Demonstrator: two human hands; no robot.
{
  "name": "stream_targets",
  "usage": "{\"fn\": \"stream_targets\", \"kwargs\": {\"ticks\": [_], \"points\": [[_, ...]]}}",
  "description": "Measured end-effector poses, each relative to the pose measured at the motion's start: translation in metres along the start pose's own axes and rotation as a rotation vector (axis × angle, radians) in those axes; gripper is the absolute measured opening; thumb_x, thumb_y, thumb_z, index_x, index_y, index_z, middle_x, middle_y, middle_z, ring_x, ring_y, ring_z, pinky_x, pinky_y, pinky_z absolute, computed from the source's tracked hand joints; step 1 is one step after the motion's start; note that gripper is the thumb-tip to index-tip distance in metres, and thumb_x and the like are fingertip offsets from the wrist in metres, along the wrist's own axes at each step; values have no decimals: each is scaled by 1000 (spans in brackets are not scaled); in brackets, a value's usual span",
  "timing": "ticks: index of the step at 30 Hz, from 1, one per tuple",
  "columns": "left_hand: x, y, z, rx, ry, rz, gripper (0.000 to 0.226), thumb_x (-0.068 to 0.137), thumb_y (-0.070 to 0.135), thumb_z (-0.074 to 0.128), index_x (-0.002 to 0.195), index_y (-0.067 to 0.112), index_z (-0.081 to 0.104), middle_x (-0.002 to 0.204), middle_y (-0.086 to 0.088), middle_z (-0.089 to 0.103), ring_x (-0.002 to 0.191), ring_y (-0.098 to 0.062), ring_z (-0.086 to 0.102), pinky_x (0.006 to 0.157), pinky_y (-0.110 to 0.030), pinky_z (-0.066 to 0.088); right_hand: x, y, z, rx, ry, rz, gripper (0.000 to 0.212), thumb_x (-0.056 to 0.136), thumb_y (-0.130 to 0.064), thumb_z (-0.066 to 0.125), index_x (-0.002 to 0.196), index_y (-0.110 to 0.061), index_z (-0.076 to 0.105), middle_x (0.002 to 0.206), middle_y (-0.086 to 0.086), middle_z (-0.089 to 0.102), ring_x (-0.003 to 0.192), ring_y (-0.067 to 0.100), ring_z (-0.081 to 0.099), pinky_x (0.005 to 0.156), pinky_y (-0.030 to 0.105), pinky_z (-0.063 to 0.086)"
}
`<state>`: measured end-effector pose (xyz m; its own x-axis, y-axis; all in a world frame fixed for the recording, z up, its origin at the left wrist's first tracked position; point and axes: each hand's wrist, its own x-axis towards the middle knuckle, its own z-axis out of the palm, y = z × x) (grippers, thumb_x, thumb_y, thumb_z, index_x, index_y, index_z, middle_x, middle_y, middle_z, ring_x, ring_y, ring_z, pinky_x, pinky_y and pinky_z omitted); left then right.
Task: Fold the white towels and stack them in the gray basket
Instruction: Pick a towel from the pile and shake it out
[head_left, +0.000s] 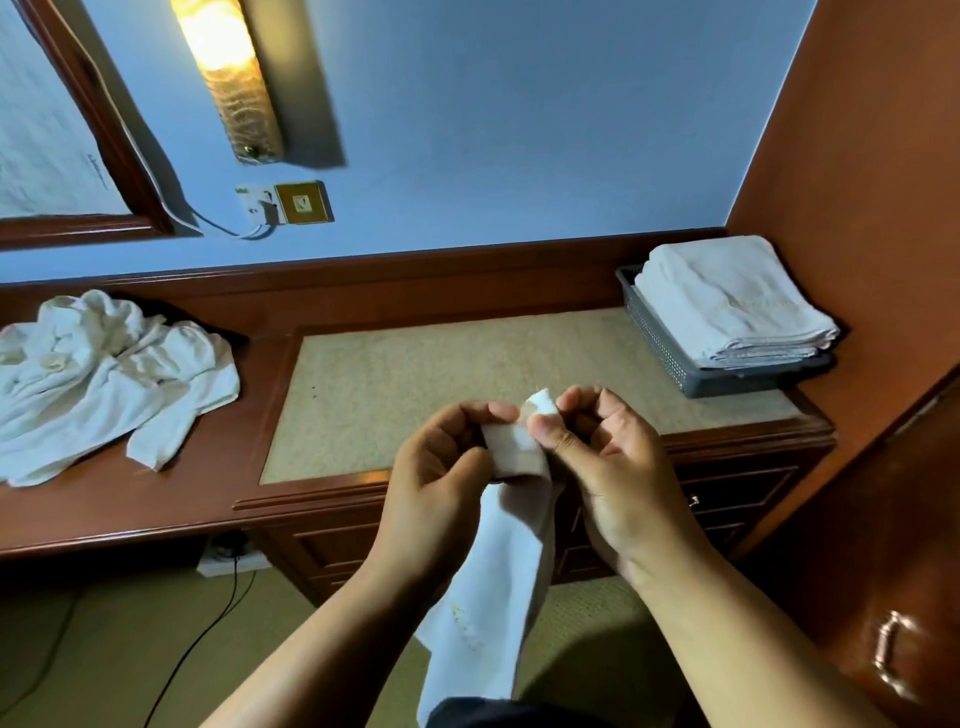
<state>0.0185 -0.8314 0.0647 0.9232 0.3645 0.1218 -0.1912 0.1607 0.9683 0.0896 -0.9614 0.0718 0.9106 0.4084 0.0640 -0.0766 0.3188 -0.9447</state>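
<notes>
Hanging white towel (493, 597): left hand (441, 467) and right hand (608, 467) both pinch its top edge, close together. Best run fingers (545, 434) apart along the hem, then spread it on the tabletop (441, 374).

Dim, warm room; a lit wall lamp (223, 78) glares upper left, edges bend, and the cabinet handle (891, 660) blurs.

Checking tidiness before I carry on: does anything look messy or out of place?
Yes. A crumpled heap of white towels sprawls unfolded on the left end of the desk, and the folded stack rises above the rim of the gray basket.
</notes>
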Motion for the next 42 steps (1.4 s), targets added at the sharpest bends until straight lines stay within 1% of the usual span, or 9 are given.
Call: {"fn": "stream_targets", "kwargs": {"ticks": [4,10,13,16,22,25,30,38,42], "points": [[-9,7,-1,238,-44,166,38,89,-19,57,111,10,67,109,0,75,105,-14,71,90,-27,57,-3,-8,-2,-9,25,-51,15,87,0,68,91,-14,64,89,5,71,84,14,68,71,20,54],[-4,21,-8,578,32,353,7,93,13,71,91,20,73,76,6,71,71,-9,69,63,-27,55,-6,-17,2,-147,-26,-191,15,74,-20,76,80,-26,64,87,1,72,84,14,67,76,29,57],[3,23,-14,732,72,471,9,89,34,69,86,26,67,88,10,57,81,-11,59,66,-21,48,-7,-20,3,-131,-84,-220,18,75,-15,75,78,-27,62,92,5,73,91,18,70,78,33,57],[7,27,-15,551,-113,332,11,95,21,69,89,14,63,122,9,65,113,-9,65,91,-27,55,-7,-20,3,-106,-95,-223,18,77,-9,73,80,-16,57,88,3,74,87,14,71,73,26,56],[11,33,-13,475,-183,212,11,94,13,65,92,2,63,84,-9,72,79,-27,70,68,-44,57,-5,-6,-5,-249,-49,-280,17,85,-18,76,82,-31,65,94,6,72,93,20,70,84,39,58],[15,32,-11,485,-162,242,13,95,17,68,88,7,64,81,-8,71,74,-22,69,63,-39,56,-9,3,-15,-348,-156,-316,8,94,-18,65,97,-25,64,92,4,68,85,18,66,76,30,56],[24,36,-13,510,-157,282,15,92,25,68,88,10,66,81,-9,72,77,-31,70,67,-57,57,-21,21,-29,-400,-238,-306,14,98,-6,58,98,-19,62,83,0,65,72,8,59,65,20,46],[32,38,-6,630,-191,275,13,91,21,74,84,12,69,77,-6,72,73,-31,70,61,-56,57,-20,28,-23,-531,-68,-333,18,82,-42,76,90,-33,62,83,-7,65,73,11,61,62,23,47],[35,38,-4,660,-169,306,13,89,22,76,79,16,69,73,-1,71,68,-20,68,58,-41,56,-16,35,-19,-532,42,-351,16,84,-43,72,90,-31,64,85,-7,66,78,13,63,68,31,51]]}}
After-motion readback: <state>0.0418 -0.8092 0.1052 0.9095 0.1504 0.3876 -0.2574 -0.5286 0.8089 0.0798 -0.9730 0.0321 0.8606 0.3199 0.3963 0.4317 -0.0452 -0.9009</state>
